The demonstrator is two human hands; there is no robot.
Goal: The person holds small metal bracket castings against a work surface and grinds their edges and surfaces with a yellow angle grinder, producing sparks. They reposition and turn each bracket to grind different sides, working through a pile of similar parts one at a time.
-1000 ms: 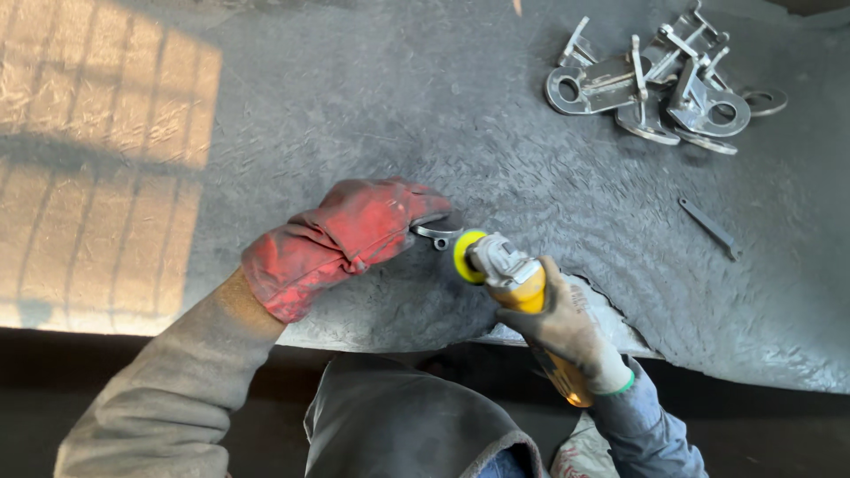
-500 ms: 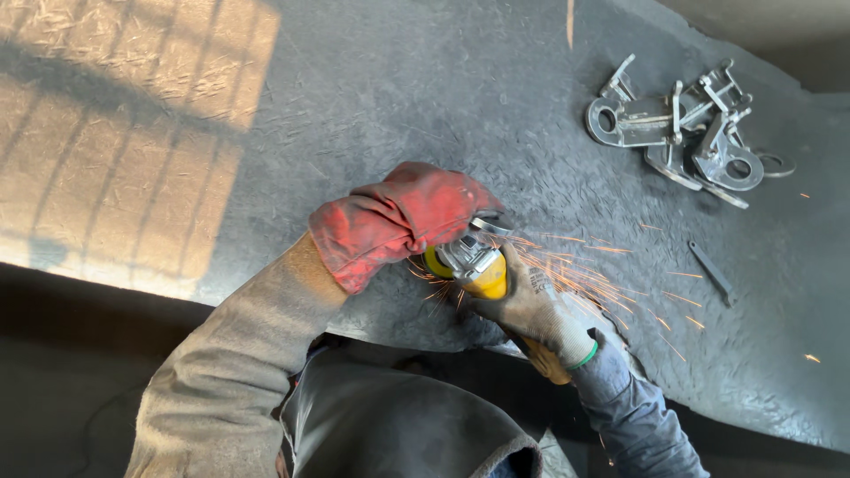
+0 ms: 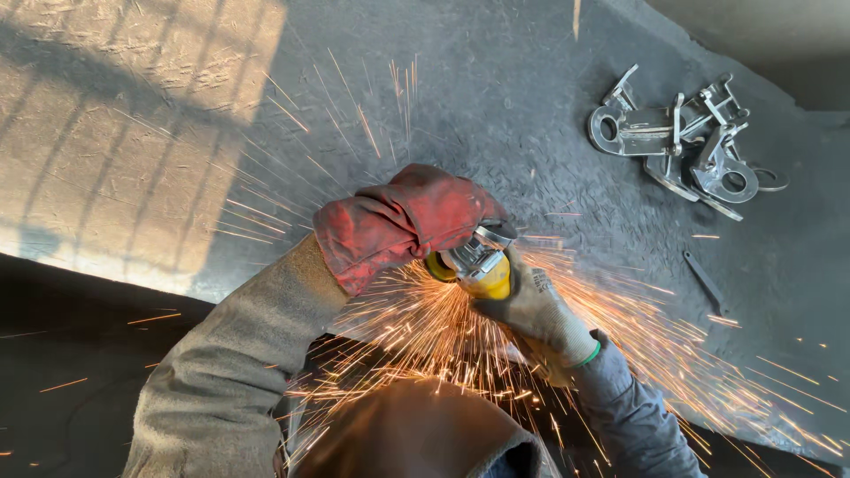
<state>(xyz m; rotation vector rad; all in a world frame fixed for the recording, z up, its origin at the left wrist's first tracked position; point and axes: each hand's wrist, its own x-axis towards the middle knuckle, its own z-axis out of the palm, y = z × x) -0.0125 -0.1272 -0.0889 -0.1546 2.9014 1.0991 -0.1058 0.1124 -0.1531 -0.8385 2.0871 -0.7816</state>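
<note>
grinder (image 3: 474, 265) between hands, brackets (image 3: 682, 146) far right

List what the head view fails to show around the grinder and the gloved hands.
- Workpiece: hidden under the red-gloved left hand and sparks.
- Grinder disc: covered by that glove.
- Grinder handle: wrapped by the grey-gloved right hand.
- Heap of metal brackets: too tangled to count.

Sunlight with barred shadows falls across the dark, rough worktable (image 3: 425, 80).

Both hands are gloved and brought close together in front of the body. The left hand (image 3: 403, 221), in red, is curled downward; the right hand (image 3: 534, 307), in grey, is closed in a grip, forearm angled inward.
</note>
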